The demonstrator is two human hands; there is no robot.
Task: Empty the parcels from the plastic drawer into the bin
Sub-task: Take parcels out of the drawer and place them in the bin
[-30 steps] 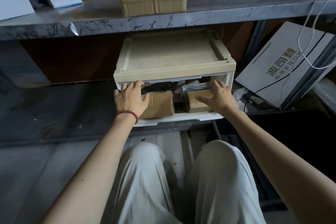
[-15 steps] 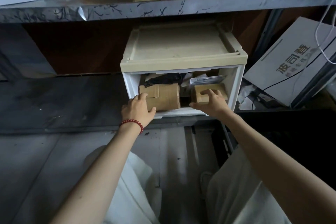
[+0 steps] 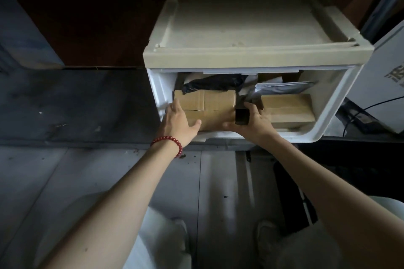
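Note:
The white plastic drawer (image 3: 332, 116) with a beige top stands on a low shelf, and parcels show through its front. A brown cardboard parcel (image 3: 214, 102) lies at its front left. My left hand (image 3: 177, 120) grips that parcel's left end, thumb on its front. My right hand (image 3: 253, 124) grips its right end, thumb under the front edge, fingers beside a small black item (image 3: 241, 116). A second brown parcel (image 3: 288, 107) lies at the right. A black bag (image 3: 214, 83) and a grey mailer (image 3: 282, 87) lie on top. No bin is in view.
A white printed box (image 3: 380, 85) leans against the drawer's right side, with a black cable (image 3: 358, 113) in front of it. The dark shelf surface (image 3: 76, 105) stretches to the left. Below are the grey floor, my pale trousers and shoes.
My right hand left the right parcel and now grips the right end of the left parcel. My left hand slid to that parcel's left end. The view came closer and tilted down.

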